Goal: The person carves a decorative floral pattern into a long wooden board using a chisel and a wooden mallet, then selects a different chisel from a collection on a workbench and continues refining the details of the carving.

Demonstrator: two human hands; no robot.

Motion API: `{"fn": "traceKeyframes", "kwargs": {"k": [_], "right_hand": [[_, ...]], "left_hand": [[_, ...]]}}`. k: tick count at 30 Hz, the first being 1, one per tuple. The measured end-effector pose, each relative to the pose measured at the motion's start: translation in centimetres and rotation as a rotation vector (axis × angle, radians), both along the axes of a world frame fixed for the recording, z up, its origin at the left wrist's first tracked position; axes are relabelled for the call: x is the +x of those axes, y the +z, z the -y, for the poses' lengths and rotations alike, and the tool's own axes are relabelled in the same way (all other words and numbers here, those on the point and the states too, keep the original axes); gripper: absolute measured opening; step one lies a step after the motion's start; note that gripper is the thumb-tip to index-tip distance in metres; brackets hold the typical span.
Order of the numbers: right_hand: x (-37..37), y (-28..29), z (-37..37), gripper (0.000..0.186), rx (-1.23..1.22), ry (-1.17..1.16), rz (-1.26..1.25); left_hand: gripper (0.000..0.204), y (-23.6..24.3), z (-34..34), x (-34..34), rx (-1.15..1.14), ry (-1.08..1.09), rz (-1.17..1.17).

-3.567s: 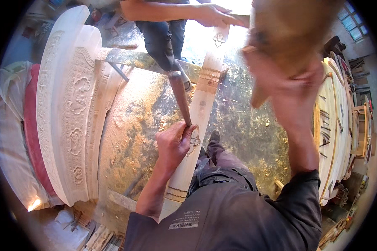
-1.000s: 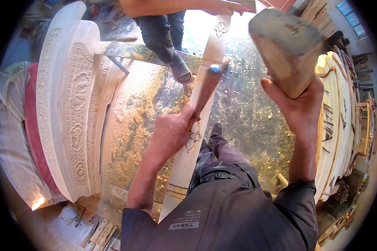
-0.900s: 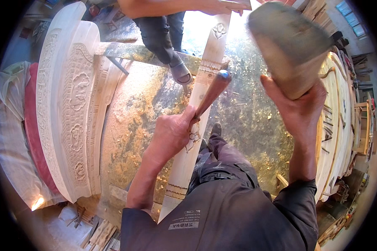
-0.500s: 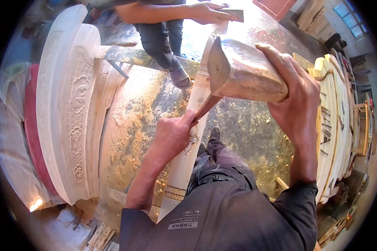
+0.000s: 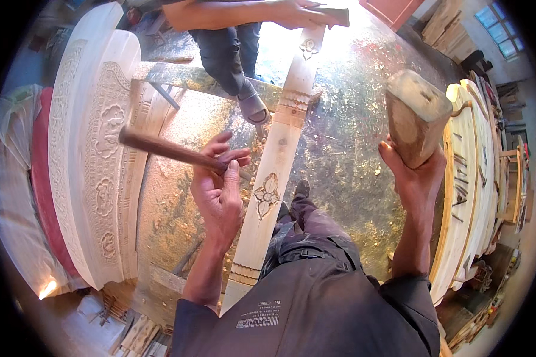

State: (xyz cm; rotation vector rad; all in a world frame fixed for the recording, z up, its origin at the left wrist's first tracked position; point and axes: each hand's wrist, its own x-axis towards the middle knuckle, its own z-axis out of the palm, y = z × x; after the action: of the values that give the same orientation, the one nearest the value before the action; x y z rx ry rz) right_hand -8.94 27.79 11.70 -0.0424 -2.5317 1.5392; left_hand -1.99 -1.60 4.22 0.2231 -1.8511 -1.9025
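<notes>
One carved plank (image 5: 274, 165) just beside left hand (image 5: 218, 199), half curled, pinching brown tool (image 5: 170, 151), right hand (image 5: 414, 178) clasping wooden mallet (image 5: 418, 117)

The left hand (image 5: 217, 199) grips a wooden-handled tool (image 5: 173, 152) beside the carved board (image 5: 279, 152). The right hand (image 5: 418, 175) holds a wooden mallet (image 5: 415, 122).

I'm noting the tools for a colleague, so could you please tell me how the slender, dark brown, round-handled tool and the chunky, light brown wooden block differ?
The round-handled tool is slender and dark; the wooden block is chunky, angular and lighter. The tool is in the left hand, its handle pointing leftward; the block is in the right hand, its pale end face visible. Both are brown and hand-held.
</notes>
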Motion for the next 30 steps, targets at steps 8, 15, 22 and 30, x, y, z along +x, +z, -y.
{"fn": "traceKeyframes", "kwargs": {"k": [8, 15, 22, 30], "right_hand": [[2.8, -5.2, -4.4, 0.030, -0.053, -0.087, 0.076], [4.3, -6.4, -6.5, 0.029, 0.041, -0.141, 0.179], [4.2, -6.1, -4.9, 0.024, 0.044, -0.118, 0.177], [4.0, -6.6, -4.2, 0.027, -0.018, -0.086, 0.161]], "left_hand": [[0.026, 2.4, -6.6, 0.3, -0.256, -0.358, -0.340], [0.041, 0.2, -10.1, 1.0, -0.441, -0.472, -0.476], [0.042, -0.5, -9.3, 0.6, -0.452, -0.413, -0.445], [0.035, -1.1, -8.8, 0.4, -0.455, -0.380, -0.413]]}}
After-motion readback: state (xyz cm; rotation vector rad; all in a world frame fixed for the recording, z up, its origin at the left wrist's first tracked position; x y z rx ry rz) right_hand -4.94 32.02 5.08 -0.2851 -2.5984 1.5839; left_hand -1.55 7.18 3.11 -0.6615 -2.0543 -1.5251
